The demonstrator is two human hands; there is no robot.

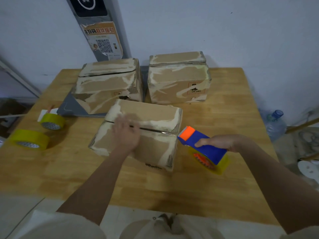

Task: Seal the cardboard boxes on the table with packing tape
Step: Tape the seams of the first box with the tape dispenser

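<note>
The right hand (213, 143) grips the blue-and-orange tape dispenser (202, 147) at the near brown cardboard box's (138, 133) right edge while the flat, open left hand (125, 133) presses its seam, so taping looks underway; next, cut, then the two far boxes (108, 83).

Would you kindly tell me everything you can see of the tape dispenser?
The tape dispenser is blue plastic with an orange roller at its front and a yellowish tape roll on an orange hub. The right hand holds it in its grip, tilted, its roller end by the right end of the nearest box's top seam.
</note>
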